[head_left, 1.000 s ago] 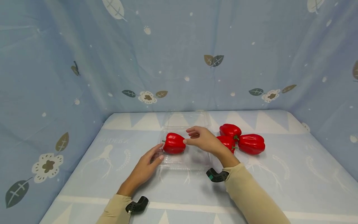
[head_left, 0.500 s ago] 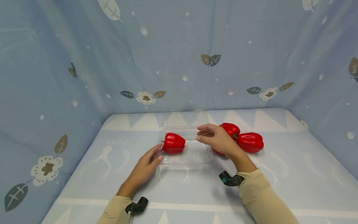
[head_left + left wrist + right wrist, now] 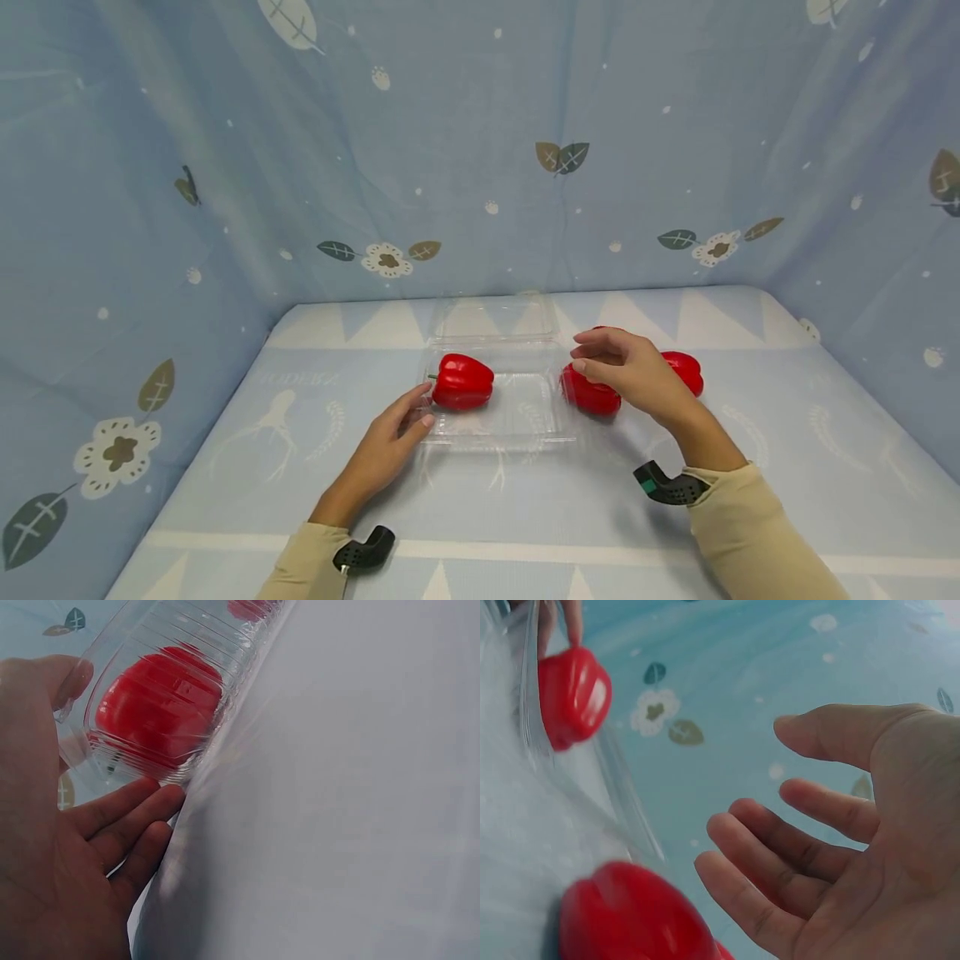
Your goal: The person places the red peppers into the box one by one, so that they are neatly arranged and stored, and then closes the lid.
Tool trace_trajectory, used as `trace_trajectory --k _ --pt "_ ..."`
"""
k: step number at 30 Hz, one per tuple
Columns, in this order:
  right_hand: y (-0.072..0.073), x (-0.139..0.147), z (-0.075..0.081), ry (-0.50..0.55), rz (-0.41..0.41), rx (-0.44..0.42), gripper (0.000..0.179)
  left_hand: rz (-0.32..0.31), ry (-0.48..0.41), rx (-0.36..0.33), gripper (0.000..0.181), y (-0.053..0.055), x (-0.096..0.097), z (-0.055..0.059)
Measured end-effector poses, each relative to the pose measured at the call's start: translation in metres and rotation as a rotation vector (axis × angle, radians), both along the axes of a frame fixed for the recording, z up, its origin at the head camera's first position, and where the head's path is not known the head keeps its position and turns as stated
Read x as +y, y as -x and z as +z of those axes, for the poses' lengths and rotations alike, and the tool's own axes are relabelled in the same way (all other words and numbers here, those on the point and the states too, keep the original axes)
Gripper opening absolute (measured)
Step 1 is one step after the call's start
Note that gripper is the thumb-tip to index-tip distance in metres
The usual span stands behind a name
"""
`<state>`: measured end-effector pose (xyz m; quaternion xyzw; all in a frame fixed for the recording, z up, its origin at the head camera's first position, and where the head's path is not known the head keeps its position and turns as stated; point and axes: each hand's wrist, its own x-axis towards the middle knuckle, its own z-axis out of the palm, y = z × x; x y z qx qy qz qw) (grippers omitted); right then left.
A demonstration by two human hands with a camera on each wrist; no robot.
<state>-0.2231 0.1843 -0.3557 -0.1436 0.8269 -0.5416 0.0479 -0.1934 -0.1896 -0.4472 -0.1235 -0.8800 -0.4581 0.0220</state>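
Beige sleeves [image 3: 757, 533]; bent black wrist cameras [image 3: 681, 490], the right with green patch [image 3: 648, 485]

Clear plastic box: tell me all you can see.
The box, thin, ribbed and see-through, sits on the patterned cloth, its lid laid open on the far side. One red pepper lies in its left half. The left grip seems to touch its left wall; whether the nearby pepper touches its right wall is unclear.

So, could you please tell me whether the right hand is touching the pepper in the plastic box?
Apart: the head view shows bare box floor between the right hand and that pepper.
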Motion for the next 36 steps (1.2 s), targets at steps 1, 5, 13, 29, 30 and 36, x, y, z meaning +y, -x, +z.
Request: trace_trajectory --k 1,5,13,29,30,36 --pt "0.0 0.003 0.0 0.003 -0.006 -0.001 0.047 0.001 0.0 0.002 0.053 0.0 0.0 0.0" --pt "-0.003 0.016 0.0 0.005 -0.047 -0.002 0.05 0.0 0.007 0.008 0.054 0.0 0.0 0.0" --pt "-0.007 0.04 -0.005 -0.066 -0.115 0.049 0.054 0.002 0.005 -0.007 0.053 0.001 0.002 0.001" --pt "-0.015 0.089 -0.004 -0.142 -0.291 0.164 0.051 0.003 0.006 0.006 0.054 0.001 0.001 -0.001" --pt "-0.016 0.092 -0.005 -0.149 -0.302 0.164 0.052 0.003 0.006 0.007 0.054 0.001 0.001 -0.001" --pt "-0.016 0.111 -0.008 -0.167 -0.366 0.128 0.058 -0.003 0.009 0.035 0.054 0.001 0.001 -0.002"
